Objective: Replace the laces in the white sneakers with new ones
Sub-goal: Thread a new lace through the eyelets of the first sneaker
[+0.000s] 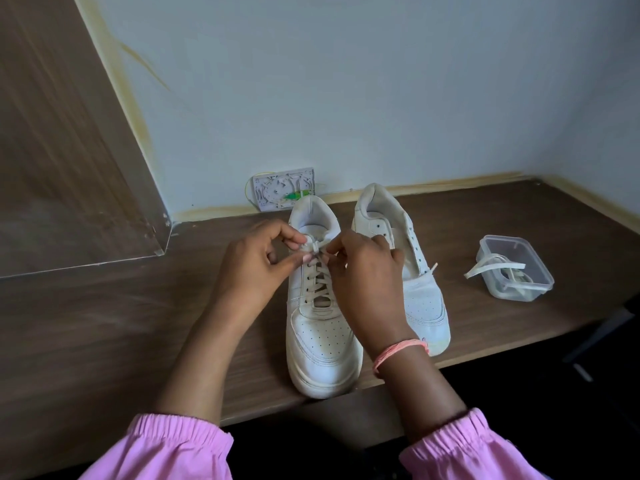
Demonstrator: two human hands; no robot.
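Note:
Two white sneakers stand side by side on the brown table, toes toward me. The left sneaker (320,344) carries a cream lace (318,277) criss-crossed through its eyelets. My left hand (258,263) and my right hand (363,268) each pinch a part of that lace at the top of the tongue, where it is gathered into a knot. The right sneaker (420,299) has bare eyelets, and a short lace end sticks out beside its tongue. My right hand covers part of its inner side.
A clear plastic box (516,270) to the right holds a loose white lace that hangs over its rim. A small white wall plate with green parts (284,190) sits behind the shoes. A wooden panel (69,150) rises at the left. The table's front edge (485,355) runs under the toes.

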